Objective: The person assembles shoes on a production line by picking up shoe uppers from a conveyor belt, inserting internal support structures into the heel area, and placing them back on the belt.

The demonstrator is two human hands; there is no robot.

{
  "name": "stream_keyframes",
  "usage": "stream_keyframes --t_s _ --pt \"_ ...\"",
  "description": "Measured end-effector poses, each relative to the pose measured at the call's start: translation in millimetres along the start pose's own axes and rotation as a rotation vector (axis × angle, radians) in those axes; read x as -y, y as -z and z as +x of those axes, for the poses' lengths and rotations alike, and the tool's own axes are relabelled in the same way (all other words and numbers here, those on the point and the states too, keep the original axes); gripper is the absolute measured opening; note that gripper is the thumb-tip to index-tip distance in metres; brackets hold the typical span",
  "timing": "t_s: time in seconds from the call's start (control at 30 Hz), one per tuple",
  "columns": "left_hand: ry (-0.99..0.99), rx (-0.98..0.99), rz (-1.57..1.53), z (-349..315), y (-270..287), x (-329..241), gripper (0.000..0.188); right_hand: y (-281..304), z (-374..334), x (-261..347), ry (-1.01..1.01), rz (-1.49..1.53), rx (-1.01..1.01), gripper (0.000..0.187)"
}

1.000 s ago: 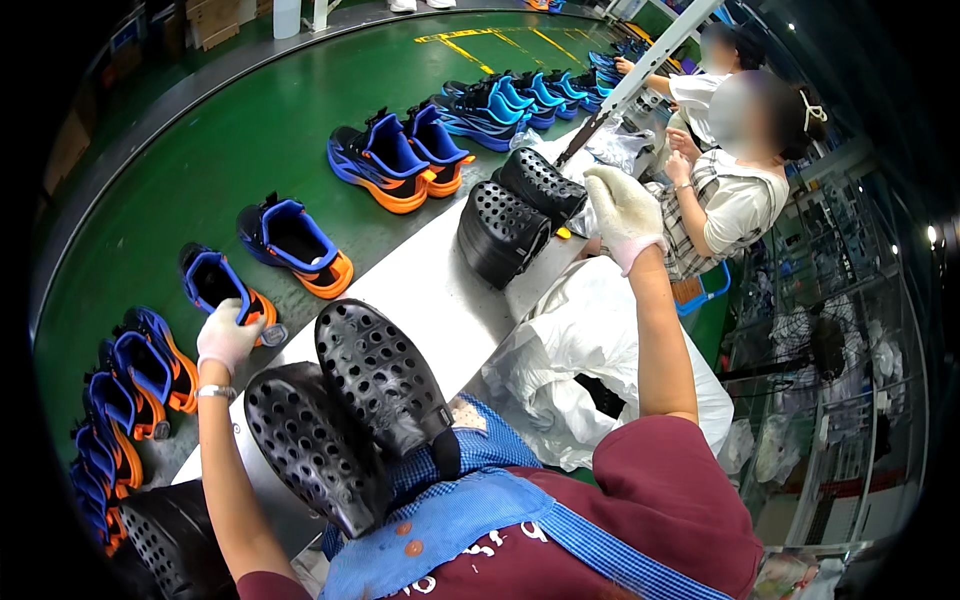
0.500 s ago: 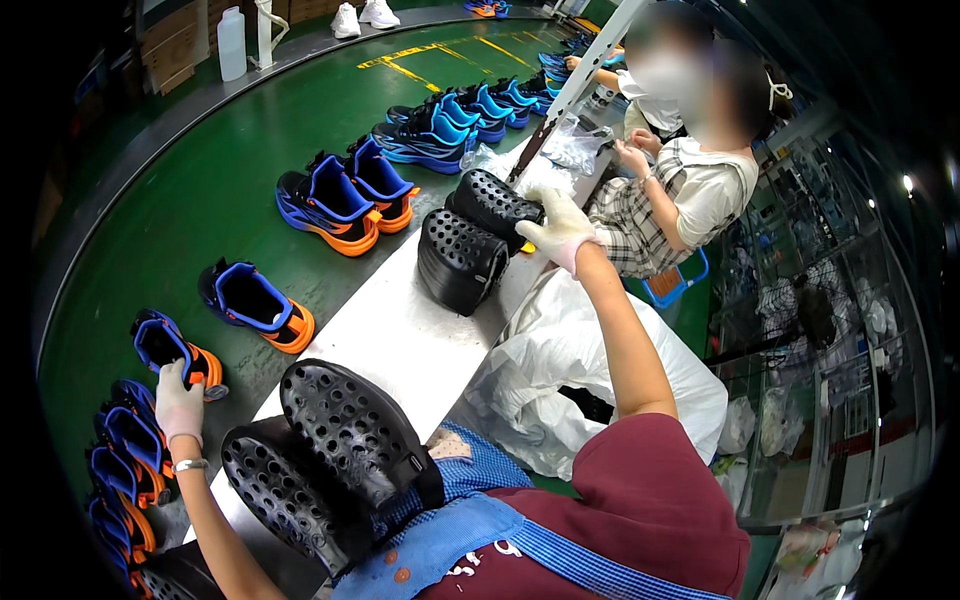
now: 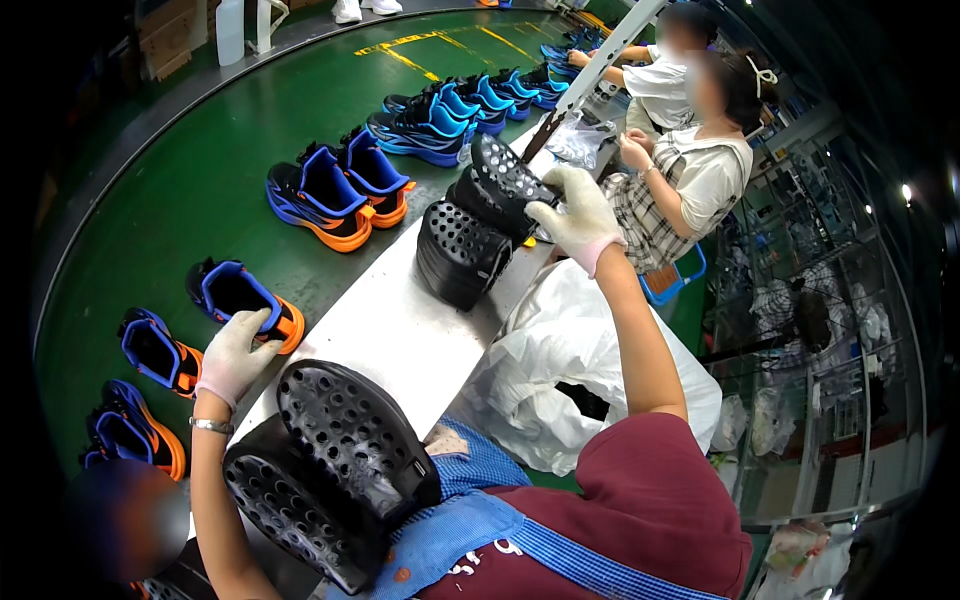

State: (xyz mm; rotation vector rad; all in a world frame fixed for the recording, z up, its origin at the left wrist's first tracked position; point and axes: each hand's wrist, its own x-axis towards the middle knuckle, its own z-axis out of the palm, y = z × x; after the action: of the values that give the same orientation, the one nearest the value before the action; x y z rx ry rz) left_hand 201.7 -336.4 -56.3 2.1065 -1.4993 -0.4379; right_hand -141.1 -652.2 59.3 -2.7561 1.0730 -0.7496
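Observation:
My left hand [image 3: 235,360], in a white glove, closes on the orange heel of a black, blue and orange sneaker [image 3: 237,288] standing on the green belt. My gloved right hand [image 3: 582,215] grips the edge of a black perforated shoe-shaped insert [image 3: 506,170]. That insert is tilted up at the back of a pile; beside it is another pile of the black inserts [image 3: 464,250] on the white ledge. Two larger-looking piles of perforated inserts [image 3: 345,430] lie close to my body. A second orange-heeled sneaker [image 3: 152,350] stands left of my left hand.
The green belt [image 3: 250,160] curves past, carrying a pair of orange-soled sneakers [image 3: 322,195] and several light-blue ones [image 3: 425,130]. A white plastic sack [image 3: 545,370] sits below the ledge [image 3: 390,330]. Co-workers [image 3: 690,180] are at the right, beyond a slanted metal post [image 3: 610,55].
My left hand has moved right, from one sneaker's heel to another's. My right hand has tilted the top insert up. The sneakers have shifted slightly left along the belt.

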Motion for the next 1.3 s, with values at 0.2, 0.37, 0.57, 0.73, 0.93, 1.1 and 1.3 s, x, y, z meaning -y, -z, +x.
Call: stream_keyframes --t_s 0.2,0.37,0.57,0.73,0.93,1.1,1.3 --pt "0.139 -0.05 0.098 -11.8 -2.3 12.6 0.028 11.1 1.7 57.5 0.15 0.194 -0.11 0.042" --pt "0.005 -0.182 0.116 -37.0 9.8 38.1 0.041 -3.5 12.4 131.3 0.302 0.405 0.004 0.041" --pt "0.105 -0.216 -0.991 -60.5 44.7 -19.1 0.063 -50.0 17.9 221.2 0.614 0.628 0.188 0.04" --pt "-0.294 -0.108 -1.638 -77.2 44.9 -28.8 0.062 -51.7 6.4 275.2 0.778 0.711 0.342 0.037" --pt "-0.206 -0.303 -1.502 -77.4 36.7 -0.9 0.045 -49.7 11.1 290.5 0.619 0.299 0.664 0.054" --pt "-0.207 -0.257 -1.469 -70.2 34.8 -9.4 0.04 -59.7 15.4 290.4 0.594 0.281 0.658 0.056" --pt "0.047 -0.118 -1.525 -58.8 38.8 2.2 0.044 -78.0 26.5 288.4 0.637 0.303 0.587 0.053"
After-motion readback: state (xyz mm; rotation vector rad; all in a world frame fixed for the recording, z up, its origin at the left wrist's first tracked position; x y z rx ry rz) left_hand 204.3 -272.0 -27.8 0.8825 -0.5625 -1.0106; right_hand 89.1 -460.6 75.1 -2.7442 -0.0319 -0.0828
